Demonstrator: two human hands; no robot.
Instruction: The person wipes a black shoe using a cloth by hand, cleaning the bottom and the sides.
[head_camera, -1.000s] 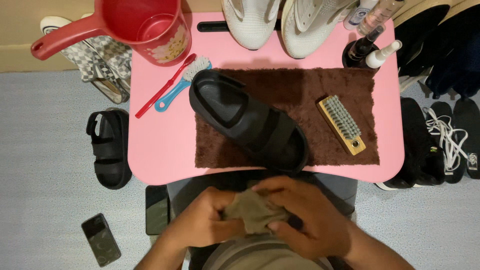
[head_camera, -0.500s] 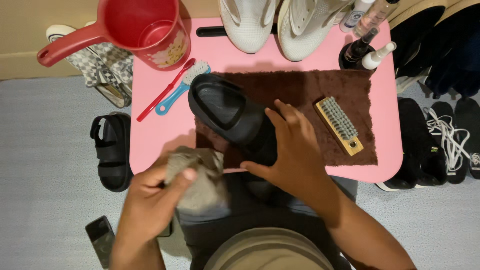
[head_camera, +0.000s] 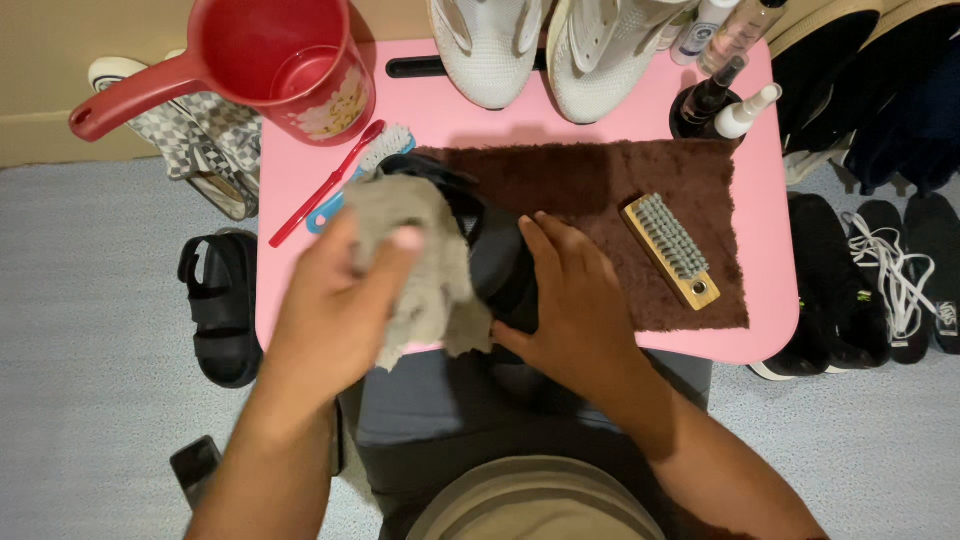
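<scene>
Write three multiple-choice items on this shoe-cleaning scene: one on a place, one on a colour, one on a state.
1. Where does the wooden bristle brush lie?
A. on the brown fleece mat
B. on the floor
C. in the red jug
2. What colour is the small lap table?
A. blue
B. pink
C. green
3. What does the left hand hold?
A. nothing
B. a toothbrush
C. a crumpled grey-beige cloth

A: the brush rests on the mat, right of the black slide sandal.
B: its top is pink.
C: the fingers pinch the cloth over the sandal.
</scene>
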